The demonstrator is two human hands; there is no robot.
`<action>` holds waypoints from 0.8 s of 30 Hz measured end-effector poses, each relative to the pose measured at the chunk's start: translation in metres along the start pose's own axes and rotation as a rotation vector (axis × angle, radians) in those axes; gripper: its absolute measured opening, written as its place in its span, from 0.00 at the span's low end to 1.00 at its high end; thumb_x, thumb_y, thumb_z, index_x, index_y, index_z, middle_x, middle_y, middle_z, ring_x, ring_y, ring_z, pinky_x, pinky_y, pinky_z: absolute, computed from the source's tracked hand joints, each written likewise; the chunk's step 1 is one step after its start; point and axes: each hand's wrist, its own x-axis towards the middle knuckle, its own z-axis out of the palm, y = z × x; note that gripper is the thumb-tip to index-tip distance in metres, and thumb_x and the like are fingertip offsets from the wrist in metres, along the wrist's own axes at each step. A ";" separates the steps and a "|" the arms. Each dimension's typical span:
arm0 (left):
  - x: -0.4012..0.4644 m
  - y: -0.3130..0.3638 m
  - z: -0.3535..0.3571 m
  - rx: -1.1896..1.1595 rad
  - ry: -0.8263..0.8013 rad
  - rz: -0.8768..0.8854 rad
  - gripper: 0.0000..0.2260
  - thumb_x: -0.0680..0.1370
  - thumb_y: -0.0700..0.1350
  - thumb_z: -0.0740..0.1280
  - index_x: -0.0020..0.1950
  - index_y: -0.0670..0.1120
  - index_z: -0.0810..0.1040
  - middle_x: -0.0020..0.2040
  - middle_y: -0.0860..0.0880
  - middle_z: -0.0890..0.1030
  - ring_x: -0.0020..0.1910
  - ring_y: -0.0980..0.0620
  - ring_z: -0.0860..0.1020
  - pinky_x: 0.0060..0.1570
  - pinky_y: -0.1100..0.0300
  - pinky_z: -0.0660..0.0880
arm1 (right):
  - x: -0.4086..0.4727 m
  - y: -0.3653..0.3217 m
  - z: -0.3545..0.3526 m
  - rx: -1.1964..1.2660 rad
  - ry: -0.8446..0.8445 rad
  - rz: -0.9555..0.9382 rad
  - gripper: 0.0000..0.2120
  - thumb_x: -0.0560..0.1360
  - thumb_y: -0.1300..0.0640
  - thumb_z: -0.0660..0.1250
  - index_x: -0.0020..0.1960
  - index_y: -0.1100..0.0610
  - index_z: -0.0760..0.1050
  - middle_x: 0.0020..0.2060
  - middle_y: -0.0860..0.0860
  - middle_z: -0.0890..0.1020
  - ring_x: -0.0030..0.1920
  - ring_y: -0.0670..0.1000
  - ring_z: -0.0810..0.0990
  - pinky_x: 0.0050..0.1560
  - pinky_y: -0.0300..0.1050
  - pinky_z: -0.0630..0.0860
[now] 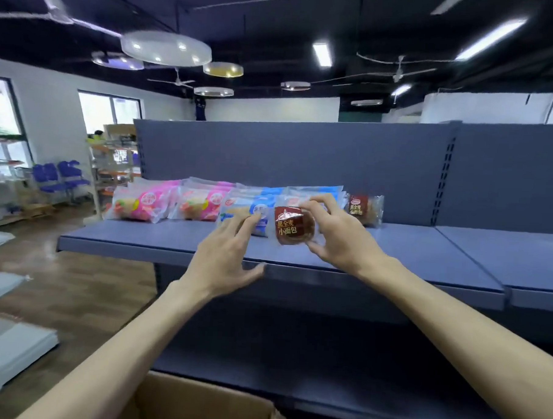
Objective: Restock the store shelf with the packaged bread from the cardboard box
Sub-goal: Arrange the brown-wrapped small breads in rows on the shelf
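Observation:
My right hand [337,231] grips a small brown bread packet [292,226] with Chinese writing, holding it upright over the blue shelf [172,239]. My left hand [225,254] is spread beside it, fingertips touching a blue bread packet [246,212]. Along the back of the shelf stand pink packets [142,203], more blue ones, and another brown packet [362,208] at the right end. The cardboard box [197,402] shows at the bottom edge, below my arms.
The shelf's right half [457,245] is bare, with an upright slotted post [442,181] behind. A lower shelf [293,384] sits beneath. Left lie wooden floor, white panels [6,349], blue chairs [61,174] and other racks.

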 end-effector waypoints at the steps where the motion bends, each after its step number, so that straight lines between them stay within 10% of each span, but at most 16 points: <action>1: 0.011 0.010 0.005 -0.009 0.006 0.016 0.37 0.69 0.57 0.72 0.74 0.47 0.64 0.68 0.51 0.70 0.64 0.48 0.71 0.53 0.54 0.77 | -0.003 0.012 -0.007 -0.020 0.004 0.011 0.29 0.70 0.59 0.75 0.68 0.53 0.68 0.65 0.50 0.69 0.41 0.58 0.79 0.41 0.54 0.79; 24: 0.150 0.121 0.132 -0.113 -0.078 0.106 0.26 0.70 0.55 0.67 0.64 0.45 0.73 0.57 0.48 0.76 0.55 0.45 0.75 0.53 0.53 0.74 | -0.027 0.200 -0.052 -0.177 -0.084 0.407 0.24 0.71 0.63 0.68 0.65 0.54 0.68 0.61 0.50 0.67 0.44 0.58 0.77 0.43 0.52 0.77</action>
